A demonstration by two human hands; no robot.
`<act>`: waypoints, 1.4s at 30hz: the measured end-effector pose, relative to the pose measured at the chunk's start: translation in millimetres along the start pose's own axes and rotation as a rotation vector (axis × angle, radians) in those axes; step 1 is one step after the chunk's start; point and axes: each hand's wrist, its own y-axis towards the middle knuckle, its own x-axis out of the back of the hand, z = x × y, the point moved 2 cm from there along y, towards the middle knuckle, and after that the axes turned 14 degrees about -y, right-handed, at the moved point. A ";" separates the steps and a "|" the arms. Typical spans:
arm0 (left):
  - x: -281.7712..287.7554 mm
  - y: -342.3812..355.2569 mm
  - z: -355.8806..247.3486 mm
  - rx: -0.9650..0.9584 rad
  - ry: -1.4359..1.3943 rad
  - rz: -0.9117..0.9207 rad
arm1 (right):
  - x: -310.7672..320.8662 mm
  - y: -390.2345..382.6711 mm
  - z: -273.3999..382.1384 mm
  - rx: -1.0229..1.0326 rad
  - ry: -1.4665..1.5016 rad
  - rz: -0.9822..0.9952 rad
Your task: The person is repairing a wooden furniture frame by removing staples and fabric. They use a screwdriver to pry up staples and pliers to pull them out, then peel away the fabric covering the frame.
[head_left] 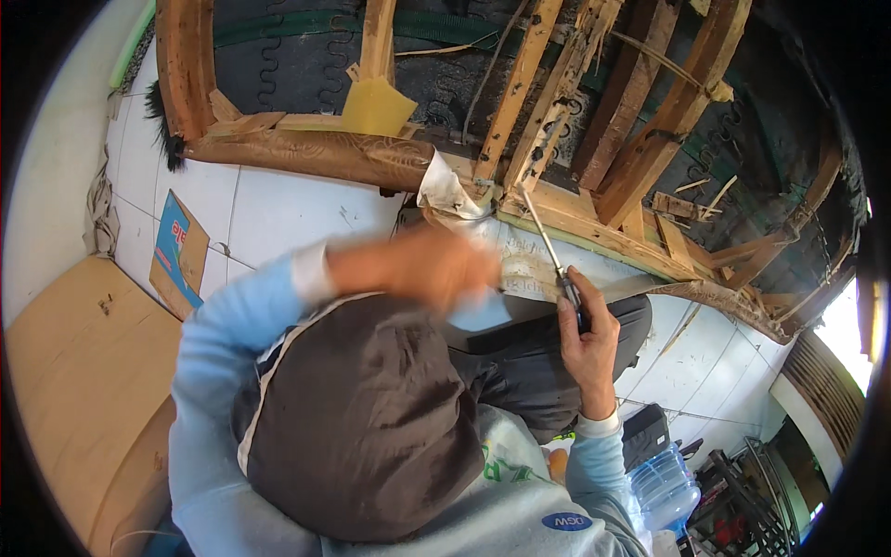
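An upturned wooden furniture frame point(594, 111) fills the far side of the scene, its bare slats and curved rails running from far left to right, with zigzag springs and dark lining visible behind them. Its near rail point(594, 227) runs down toward the right, splintered in places. Below it lies a white tiled floor point(278, 218). On the near left sit flat sheets of brown cardboard point(83, 371), and a smaller cardboard piece with a blue printed face point(178, 251) leans on the tiles just beyond them. A clear blue water jug point(664, 483) stands at the near right, beside a dark metal rack point(752, 501).

A yellow foam scrap point(376, 107) hangs on the frame at far centre. A torn strip of pale fabric point(445, 195) clings to the near rail in the middle.

The right hand point(587, 339) is closed in a fist around the dark handle of a screwdriver point(549, 246), whose thin metal shaft slants up and left so that its tip meets the near rail just right of the torn fabric. The left hand point(436, 267) is blurred with motion, just left of the screwdriver and below the fabric; whether its fingers are spread or closed cannot be told.
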 end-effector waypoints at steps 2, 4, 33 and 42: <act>6.5 -25.5 -44.3 -0.141 0.030 -0.209 | -6.0 -3.2 0.8 0.018 0.026 0.030; 20.0 -47.7 -70.4 -0.173 0.083 -0.431 | -10.1 -4.1 3.3 0.039 0.041 0.053; 6.5 -12.5 41.1 -0.202 0.811 -1.122 | -50.1 53.8 -69.3 0.080 0.083 0.243; 12.5 0.6 42.7 -0.187 0.823 -1.186 | -53.7 56.6 -69.5 0.097 0.042 0.209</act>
